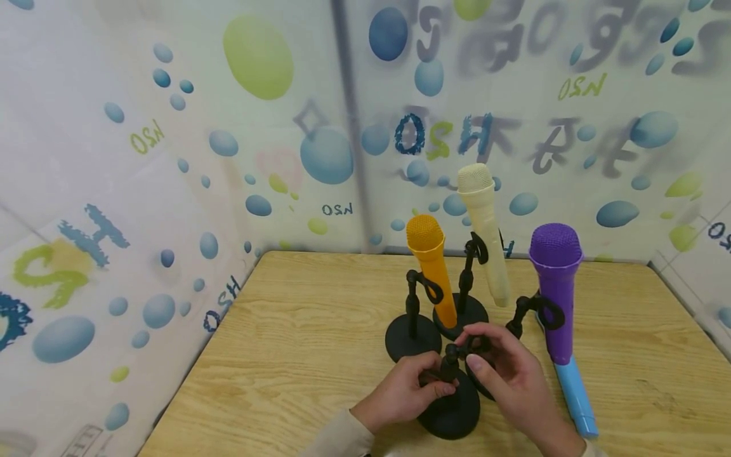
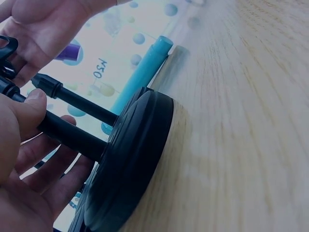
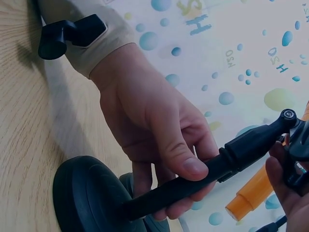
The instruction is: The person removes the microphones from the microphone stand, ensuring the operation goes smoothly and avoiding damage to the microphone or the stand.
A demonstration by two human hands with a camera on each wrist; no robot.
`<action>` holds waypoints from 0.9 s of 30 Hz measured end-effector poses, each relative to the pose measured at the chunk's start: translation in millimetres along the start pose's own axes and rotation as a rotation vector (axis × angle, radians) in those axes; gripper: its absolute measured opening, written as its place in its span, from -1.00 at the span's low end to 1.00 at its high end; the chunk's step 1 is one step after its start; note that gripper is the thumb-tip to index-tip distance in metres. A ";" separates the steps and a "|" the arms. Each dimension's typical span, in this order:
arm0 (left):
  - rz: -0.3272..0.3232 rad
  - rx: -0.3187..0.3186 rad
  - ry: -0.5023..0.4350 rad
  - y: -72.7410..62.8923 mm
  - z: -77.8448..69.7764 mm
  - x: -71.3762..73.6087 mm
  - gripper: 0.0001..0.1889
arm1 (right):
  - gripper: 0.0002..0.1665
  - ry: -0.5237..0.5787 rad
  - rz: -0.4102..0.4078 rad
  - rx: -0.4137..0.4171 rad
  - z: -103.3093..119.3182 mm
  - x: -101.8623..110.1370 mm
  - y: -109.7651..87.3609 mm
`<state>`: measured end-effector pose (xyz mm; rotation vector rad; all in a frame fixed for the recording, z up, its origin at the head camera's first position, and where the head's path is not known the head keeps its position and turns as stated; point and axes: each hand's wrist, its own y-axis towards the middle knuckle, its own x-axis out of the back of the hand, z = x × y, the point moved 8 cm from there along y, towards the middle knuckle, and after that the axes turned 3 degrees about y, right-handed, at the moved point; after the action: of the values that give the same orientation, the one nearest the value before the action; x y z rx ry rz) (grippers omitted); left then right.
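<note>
Near the table's front, a black microphone stand (image 1: 451, 416) stands on its round base. My left hand (image 1: 400, 388) grips its upright post, thumb on one side and fingers behind, as the left wrist view shows close up. With thumb and fingers, my right hand (image 1: 514, 377) pinches the clip at the top of this stand, which holds no microphone. Just right of my right hand, a purple microphone (image 1: 556, 285) sits in another stand's clip. A blue microphone (image 1: 575, 397) lies on the table beneath it, partly hidden.
Behind my hands, an orange microphone (image 1: 432, 266) and a white microphone (image 1: 484, 235) lean in the clips of two more black stands. The wooden table (image 1: 285, 330) meets a printed wall covering (image 1: 285, 139) at the back and sides.
</note>
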<state>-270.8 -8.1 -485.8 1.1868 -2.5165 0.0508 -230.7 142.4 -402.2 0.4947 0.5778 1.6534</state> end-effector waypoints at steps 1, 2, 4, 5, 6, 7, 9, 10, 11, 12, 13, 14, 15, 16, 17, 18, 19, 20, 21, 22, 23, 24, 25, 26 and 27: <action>0.002 0.002 -0.003 -0.2 0.1 -0.1 -0.84 | -0.45 -0.002 0.002 0.001 0.5 0.1 0.1; 0.003 0.005 -0.006 -0.4 0.1 -0.1 -0.84 | -0.44 -0.003 0.007 0.001 1.1 0.0 0.3; 0.007 0.010 -0.012 -1.1 0.2 -0.1 -0.83 | -0.44 -0.024 0.014 -0.019 2.3 0.0 0.8; 0.009 0.012 -0.012 -1.5 0.4 0.0 -0.83 | -0.43 -0.043 0.019 -0.039 2.5 0.1 1.0; 0.010 0.014 -0.013 -1.9 0.5 0.1 -0.82 | -0.44 -0.068 0.023 -0.063 2.5 0.2 1.2; 0.012 0.012 -0.010 -2.3 0.1 0.4 -0.82 | -0.44 -0.093 0.027 -0.088 2.5 0.4 1.2; 0.014 0.017 -0.007 -3.1 0.3 1.0 -0.81 | -0.45 -0.135 0.034 -0.133 2.2 1.1 1.0; 0.015 0.019 -0.004 -3.8 0.2 1.3 -0.81 | -0.45 -0.154 0.037 -0.145 2.3 1.5 0.8; 0.015 0.023 -0.002 -4.6 0.1 1.8 -0.81 | -0.47 -0.168 0.041 -0.157 2.2 1.9 0.6; 0.015 0.026 -0.002 -5.3 0.0 2.3 -0.82 | -0.48 -0.174 0.044 -0.161 2.3 2.4 0.4; 0.015 0.030 -0.001 -6.2 -0.1 2.8 -0.82 | -0.50 -0.175 0.045 -0.162 2.5 2.8 0.4; 0.015 0.036 0.000 -7.2 0.2 3.3 -0.83 | -0.51 -0.175 0.047 -0.159 2.7 3.3 0.4; 0.014 0.038 0.002 -8.2 0.0 3.9 -0.83 | -0.52 -0.172 0.049 -0.153 2.9 3.5 0.3; 0.016 0.037 0.005 -9.1 -0.1 4.3 -0.83 | -0.52 -0.169 0.051 -0.141 3.5 3.6 0.4; 0.017 0.037 0.010 -10.1 -0.2 4.8 -0.83 | -0.53 -0.158 0.052 -0.132 4.0 3.6 0.4; 0.020 0.036 0.013 -11.1 -0.2 5.1 -0.82 | -0.52 -0.144 0.052 -0.118 4.7 3.5 0.4; 0.024 0.035 0.014 -12.2 -0.3 5.4 -0.81 | -0.50 -0.130 0.052 -0.102 5.6 3.3 0.5; 0.027 0.034 0.016 -13.3 -0.3 5.8 -0.80 | -0.49 -0.115 0.052 -0.090 6.3 3.3 0.4; 0.032 0.032 0.017 -14.3 -0.5 6.2 -0.79 | -0.47 -0.103 0.051 -0.081 6.9 3.4 0.2; 0.036 0.031 0.019 -15.4 -0.5 6.6 -0.78 | -0.46 -0.093 0.051 -0.077 7.4 3.4 0.0; 0.038 0.031 0.020 -16.7 -0.7 7.2 -0.78 | -0.46 -0.083 0.050 -0.071 7.8 3.7 -0.2; 0.042 0.028 0.022 -17.8 -0.9 7.8 -0.78 | -0.46 -0.079 0.051 -0.070 8.0 3.9 -0.6; 0.044 0.021 0.031 -18.9 -1.5 8.5 -0.77 | -0.47 -0.086 0.049 -0.077 7.7 4.5 -0.9; 0.046 0.018 0.040 -20.0 -1.9 9.3 -0.77 | -0.49 -0.095 0.044 -0.090 7.3 5.3 -1.1; 0.048 0.014 0.049 -21.3 -2.5 10.1 -0.77 | -0.51 -0.110 0.041 -0.101 6.8 6.0 -1.4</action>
<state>-259.9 -28.9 -482.6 1.1173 -2.5053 0.1092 -226.4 149.1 -397.8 0.5232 0.4035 1.6733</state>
